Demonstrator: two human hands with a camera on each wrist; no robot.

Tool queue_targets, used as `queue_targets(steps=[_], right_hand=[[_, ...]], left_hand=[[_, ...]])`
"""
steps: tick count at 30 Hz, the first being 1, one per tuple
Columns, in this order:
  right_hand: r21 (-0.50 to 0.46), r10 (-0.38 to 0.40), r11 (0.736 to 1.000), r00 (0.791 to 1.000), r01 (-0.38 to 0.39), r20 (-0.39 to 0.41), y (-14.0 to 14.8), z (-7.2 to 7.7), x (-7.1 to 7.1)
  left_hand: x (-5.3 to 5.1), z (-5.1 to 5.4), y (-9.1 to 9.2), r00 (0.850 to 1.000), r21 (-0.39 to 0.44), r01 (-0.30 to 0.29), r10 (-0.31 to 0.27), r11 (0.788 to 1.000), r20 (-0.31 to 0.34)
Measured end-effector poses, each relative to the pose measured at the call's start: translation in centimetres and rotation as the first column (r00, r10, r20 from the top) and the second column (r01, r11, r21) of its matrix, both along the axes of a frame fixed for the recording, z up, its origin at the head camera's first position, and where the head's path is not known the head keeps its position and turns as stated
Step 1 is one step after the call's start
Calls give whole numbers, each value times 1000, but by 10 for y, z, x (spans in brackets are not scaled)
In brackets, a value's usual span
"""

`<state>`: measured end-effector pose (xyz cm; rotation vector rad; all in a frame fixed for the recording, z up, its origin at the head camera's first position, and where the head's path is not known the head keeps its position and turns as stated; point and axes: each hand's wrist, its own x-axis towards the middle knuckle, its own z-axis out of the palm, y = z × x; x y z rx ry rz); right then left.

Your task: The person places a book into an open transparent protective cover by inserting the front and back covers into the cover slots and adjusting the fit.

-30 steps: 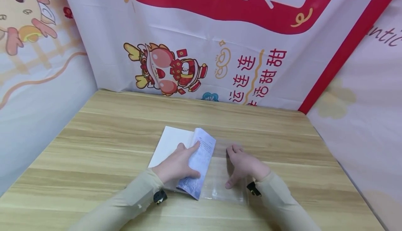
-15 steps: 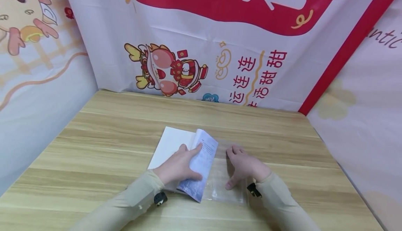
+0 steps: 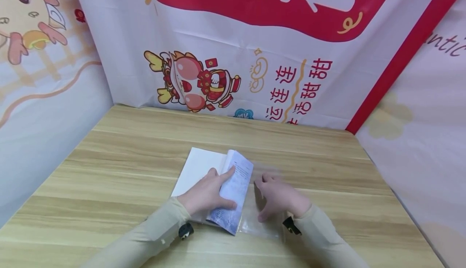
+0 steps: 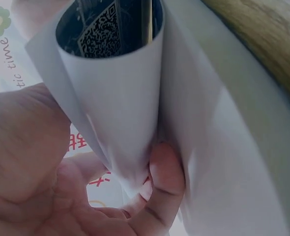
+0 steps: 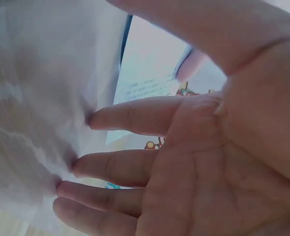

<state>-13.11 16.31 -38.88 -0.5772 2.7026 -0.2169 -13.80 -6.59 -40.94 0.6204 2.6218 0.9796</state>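
Observation:
A book lies opened on the table, its plain white side [image 3: 199, 163] flat and its pale blue, printed cover [image 3: 238, 179] curled up. My left hand [image 3: 206, 192] holds this cover; in the left wrist view its fingers curl round the rolled sheet [image 4: 108, 93], with a QR code on the dark inner side. To the right of the cover lies a clear plastic book sleeve [image 3: 251, 221], partly under the book. My right hand [image 3: 282, 195] touches it, and in the right wrist view the nearly straight fingertips press the plastic film [image 5: 37, 88]. The sleeve's left part is hidden.
The wood-grain table [image 3: 127, 138] runs back to a white cloth backdrop [image 3: 127, 77] with red print and a cartoon figure. Further printed cloths hang at the left and right sides.
My right hand has shifted slightly left toward the book, and the plastic sleeve under it has moved a little. The left hand and the cover have drifted slightly right.

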Motion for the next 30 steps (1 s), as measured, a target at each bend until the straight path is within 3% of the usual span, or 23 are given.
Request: queue_targets(steps=[10, 19, 23, 30], right_hand=[[2, -28, 1000, 999, 28, -18, -4, -4, 1], [-8, -8, 1000, 999, 8, -49, -4, -6, 2], [-16, -11, 1000, 998, 10, -61, -3, -7, 1], [-7, -25, 1000, 998, 25, -49, -4, -7, 0]], left_hand=[[-2, 2, 0, 1000, -36, 13, -13, 999, 13], [-6, 7, -7, 994, -41, 109, -108, 993, 21], [-8, 7, -7, 993, -39, 113, -112, 993, 40], [-8, 5, -6, 995, -40, 95, -95, 995, 16]])
